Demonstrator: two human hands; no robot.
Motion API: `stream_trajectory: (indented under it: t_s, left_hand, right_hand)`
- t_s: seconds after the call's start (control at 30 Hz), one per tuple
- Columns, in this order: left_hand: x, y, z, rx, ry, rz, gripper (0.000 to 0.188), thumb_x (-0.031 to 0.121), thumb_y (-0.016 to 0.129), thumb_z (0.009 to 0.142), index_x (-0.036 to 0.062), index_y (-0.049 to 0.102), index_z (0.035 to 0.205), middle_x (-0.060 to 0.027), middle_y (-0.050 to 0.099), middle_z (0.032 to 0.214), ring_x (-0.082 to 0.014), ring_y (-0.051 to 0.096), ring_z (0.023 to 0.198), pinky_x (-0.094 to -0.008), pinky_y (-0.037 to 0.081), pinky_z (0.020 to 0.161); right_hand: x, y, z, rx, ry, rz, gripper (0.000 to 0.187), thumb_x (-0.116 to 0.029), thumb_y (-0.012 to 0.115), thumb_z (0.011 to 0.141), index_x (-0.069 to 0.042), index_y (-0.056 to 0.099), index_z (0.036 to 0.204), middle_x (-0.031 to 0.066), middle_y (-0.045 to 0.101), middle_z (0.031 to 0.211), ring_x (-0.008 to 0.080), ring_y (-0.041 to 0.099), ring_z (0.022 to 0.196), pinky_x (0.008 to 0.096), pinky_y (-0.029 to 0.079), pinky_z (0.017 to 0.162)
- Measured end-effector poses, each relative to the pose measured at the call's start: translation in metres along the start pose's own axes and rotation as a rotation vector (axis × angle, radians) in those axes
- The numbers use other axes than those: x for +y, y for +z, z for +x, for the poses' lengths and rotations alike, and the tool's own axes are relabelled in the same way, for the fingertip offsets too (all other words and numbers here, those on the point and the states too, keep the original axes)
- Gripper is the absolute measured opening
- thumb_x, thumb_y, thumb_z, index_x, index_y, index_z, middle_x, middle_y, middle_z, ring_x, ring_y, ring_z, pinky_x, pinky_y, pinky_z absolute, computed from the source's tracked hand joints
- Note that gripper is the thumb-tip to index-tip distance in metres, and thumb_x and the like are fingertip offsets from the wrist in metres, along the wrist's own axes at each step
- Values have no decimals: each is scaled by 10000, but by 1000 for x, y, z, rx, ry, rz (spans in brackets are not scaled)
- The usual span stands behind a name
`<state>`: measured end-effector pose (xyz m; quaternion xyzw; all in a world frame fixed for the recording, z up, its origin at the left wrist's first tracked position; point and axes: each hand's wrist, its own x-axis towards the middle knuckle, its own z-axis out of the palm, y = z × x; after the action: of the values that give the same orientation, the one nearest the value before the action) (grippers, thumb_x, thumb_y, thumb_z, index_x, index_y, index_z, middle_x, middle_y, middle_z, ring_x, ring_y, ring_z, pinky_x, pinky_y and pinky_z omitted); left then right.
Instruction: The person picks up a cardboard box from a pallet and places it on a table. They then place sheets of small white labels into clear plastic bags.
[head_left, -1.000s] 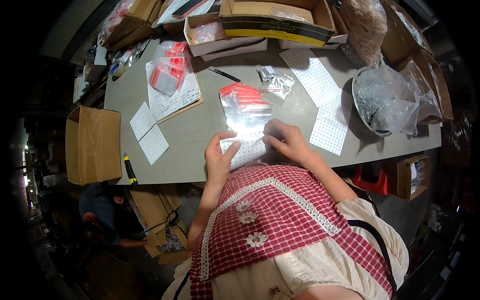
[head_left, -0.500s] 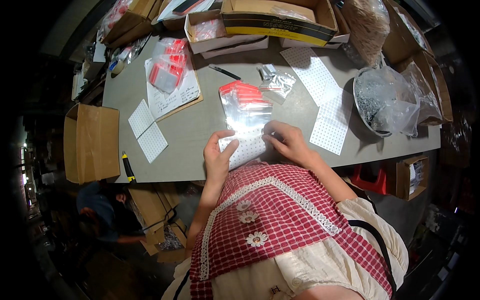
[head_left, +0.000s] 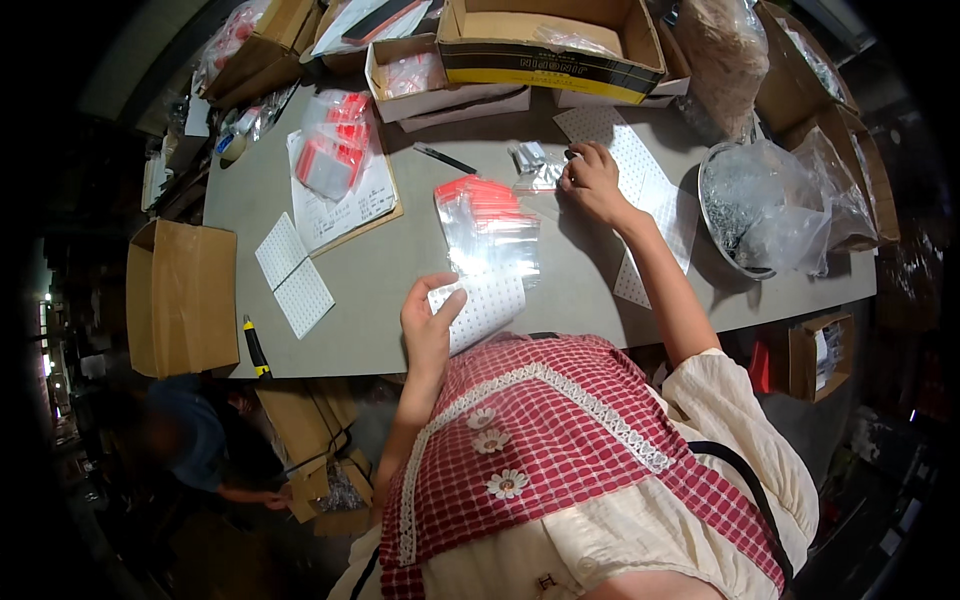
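Note:
My left hand (head_left: 430, 318) pinches the left edge of a white sheet of small round stickers (head_left: 485, 308), which curls up at the table's front edge. Just beyond the sheet lies a fanned stack of clear zip bags (head_left: 490, 225) with red tops. My right hand (head_left: 592, 183) is reached out to the far right of that stack, fingers curled down over the right end of a small clear plastic bag (head_left: 540, 180). Small grey pieces (head_left: 528, 156) sit at that bag's far left. Whatever lies between the right fingertips is hidden.
Further sticker sheets (head_left: 295, 275) lie left and right (head_left: 655, 205). A black pen (head_left: 445, 158), a clipboard (head_left: 390, 212) under red-topped bags, and a yellow-black cutter (head_left: 256, 347) are around. A metal bowl (head_left: 710, 220) of small metal parts stands right; cardboard boxes (head_left: 560, 80) line the back. Another person (head_left: 190, 440) is lower left.
My right hand has let go of the sticker sheet and moved away and to the right, onto the small clear bag. My left hand still holds the sheet, whose right side now curls freely.

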<state>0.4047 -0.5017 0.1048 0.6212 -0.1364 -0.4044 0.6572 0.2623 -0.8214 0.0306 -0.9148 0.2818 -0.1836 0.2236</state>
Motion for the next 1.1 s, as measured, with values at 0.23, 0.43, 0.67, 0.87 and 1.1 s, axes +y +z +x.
stream_trajectory:
  t_s: [0.23,0.43,0.67,0.87,1.1]
  left_hand:
    - [-7,-6,0,64,31,-12,248,27,698,881,-12,614,1111,-65,624,1062,-136,586,987,-277,462,899]
    - [-11,-8,-2,104,35,-21,293,40,705,877,-11,605,1147,-95,644,1056,-154,619,951,-282,497,851]
    - [-7,-1,-2,75,38,3,282,22,697,872,-8,604,1137,-65,628,1060,-138,590,977,-269,463,891]
    - [-7,3,0,-52,166,154,472,-35,666,863,-39,501,1305,-143,662,1169,-182,617,1085,-306,479,958]
    - [-4,3,-11,-89,166,192,659,-52,638,877,-42,344,1466,-216,655,1247,-217,630,1127,-328,490,980]
  right_hand:
    - [1,14,11,57,74,-227,259,-173,630,800,-36,649,1019,183,499,1373,443,338,1350,579,189,1136]
    - [-5,-17,14,-13,285,-206,249,-151,644,738,-100,717,971,172,576,1190,392,445,1182,530,302,1030]
    - [-36,-99,31,-237,362,963,112,-176,683,886,-74,656,923,51,692,749,115,563,535,234,408,483]
    - [-32,-144,81,300,318,1268,268,-147,666,934,11,606,1142,64,676,922,115,635,681,227,492,581]
    - [-61,-113,60,437,124,1016,588,-79,690,902,32,437,1422,139,508,1388,253,511,1284,360,465,1019]
